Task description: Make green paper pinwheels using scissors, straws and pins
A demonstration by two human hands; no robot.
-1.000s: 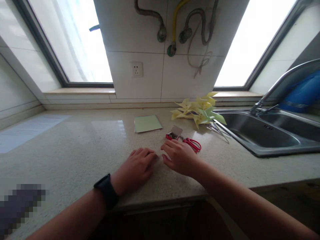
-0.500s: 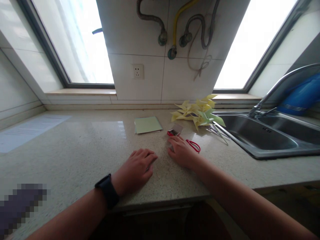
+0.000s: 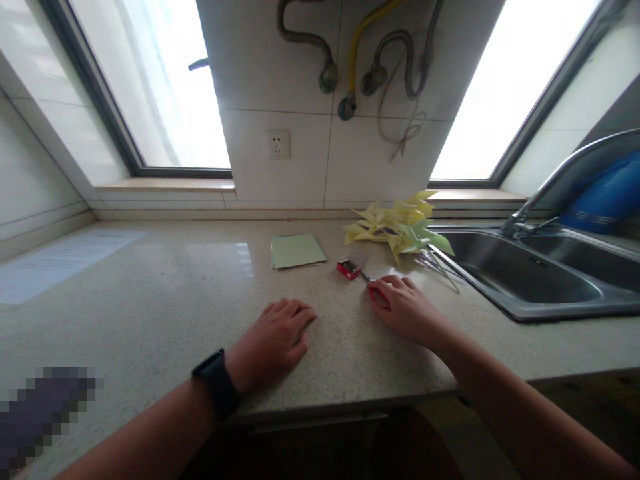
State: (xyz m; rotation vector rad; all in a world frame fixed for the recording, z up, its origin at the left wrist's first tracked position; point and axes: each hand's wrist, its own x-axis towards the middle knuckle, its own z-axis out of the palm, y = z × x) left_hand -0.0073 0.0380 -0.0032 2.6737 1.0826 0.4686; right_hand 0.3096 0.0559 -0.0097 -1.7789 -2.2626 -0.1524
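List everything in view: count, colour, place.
Counter: 1, speckled pale, centre
Printed sheet: 1, white, far left
Paper stack: 1, pale green top, back centre
Small box: 1, red, right of stack
Scissors: 1, red handles, beside box
Pinwheels: several, yellow and green, beside sink
Sink: 1, steel, right
Faucet: 1, silver, behind sink
Blurred object: 1, blue, beyond faucet
Socket: 1, white, tiled wall
Hoses: 3, two grey, one yellow, upper wall
Cord: 1, pale, beside hoses
Windows: 2, white, both sides
Pixelated object: 1, dark, lower left
Watch: 1, black, left wrist
Left hand: 1, on counter
Right hand: 1, at scissors handles
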